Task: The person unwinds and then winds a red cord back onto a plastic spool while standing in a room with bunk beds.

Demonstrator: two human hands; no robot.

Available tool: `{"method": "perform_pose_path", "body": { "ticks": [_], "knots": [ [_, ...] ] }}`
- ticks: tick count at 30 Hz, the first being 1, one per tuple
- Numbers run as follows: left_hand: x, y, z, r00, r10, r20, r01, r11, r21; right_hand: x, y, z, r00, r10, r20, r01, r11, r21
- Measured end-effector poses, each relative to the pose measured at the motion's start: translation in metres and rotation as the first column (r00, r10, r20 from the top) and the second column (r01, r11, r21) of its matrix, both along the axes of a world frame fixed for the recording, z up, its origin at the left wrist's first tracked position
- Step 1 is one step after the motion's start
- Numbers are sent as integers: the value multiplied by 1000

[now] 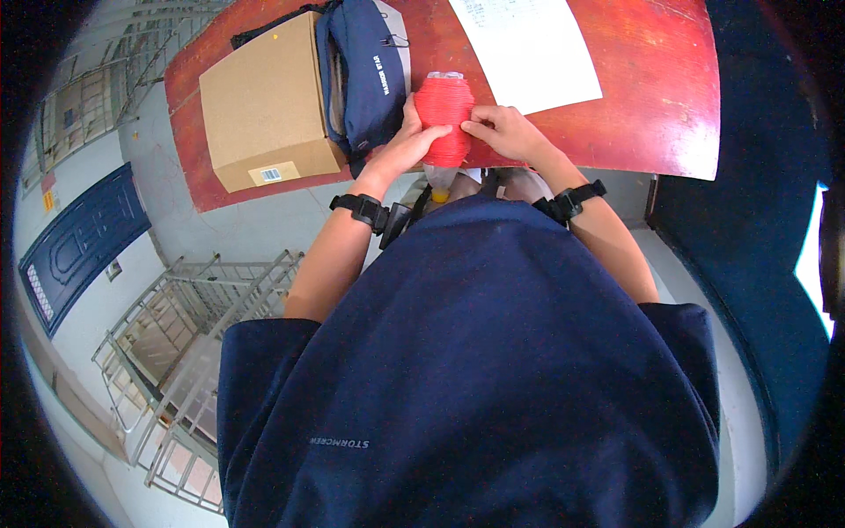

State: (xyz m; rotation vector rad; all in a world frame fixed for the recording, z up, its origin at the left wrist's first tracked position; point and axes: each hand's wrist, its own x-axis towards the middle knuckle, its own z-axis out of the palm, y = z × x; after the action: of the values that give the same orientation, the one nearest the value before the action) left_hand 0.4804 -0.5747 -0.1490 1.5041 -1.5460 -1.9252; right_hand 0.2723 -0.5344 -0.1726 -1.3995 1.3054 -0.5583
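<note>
A clear plastic bottle (438,178) with a yellow cap lies at the near edge of the red table, its capped end toward me. Red cord (444,106) is wound in close turns around its middle, so only the two ends of the plastic show. My left hand (410,141) grips the wound bottle from the left, thumb across the coils. From the right, my right hand (506,132) has fingers and thumb pinched at the edge of the red cord. The strand between those fingertips is too small to make out.
Left of the bottle, a dark blue bag (365,79) leans beside a brown cardboard box (268,101). A white paper sheet (537,53) lies on the red table (651,106) beyond my right hand. Metal racks (202,326) stand on the floor at left.
</note>
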Motion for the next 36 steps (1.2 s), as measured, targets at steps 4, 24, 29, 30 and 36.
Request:
{"method": "perform_pose_path", "body": {
  "ticks": [4,24,29,30,36],
  "knots": [
    [2,1,0,1000,-2,5,2,1000,26,1,-1,7,1000,23,-17,-23,1000,9],
    [2,2,-2,999,29,-14,-29,1000,11,-1,-4,7,999,31,-7,-31,998,-56],
    [1,2,0,997,69,-28,-68,997,43,-2,-4,3,999,37,-32,-37,999,-1],
    [2,2,-4,998,55,6,-55,998,7,-2,-4,3,998,48,-38,-48,999,4],
    [7,4,-15,999,25,27,-21,989,-147,-3,-6,4,997,74,-23,-72,994,81]
  ]
}}
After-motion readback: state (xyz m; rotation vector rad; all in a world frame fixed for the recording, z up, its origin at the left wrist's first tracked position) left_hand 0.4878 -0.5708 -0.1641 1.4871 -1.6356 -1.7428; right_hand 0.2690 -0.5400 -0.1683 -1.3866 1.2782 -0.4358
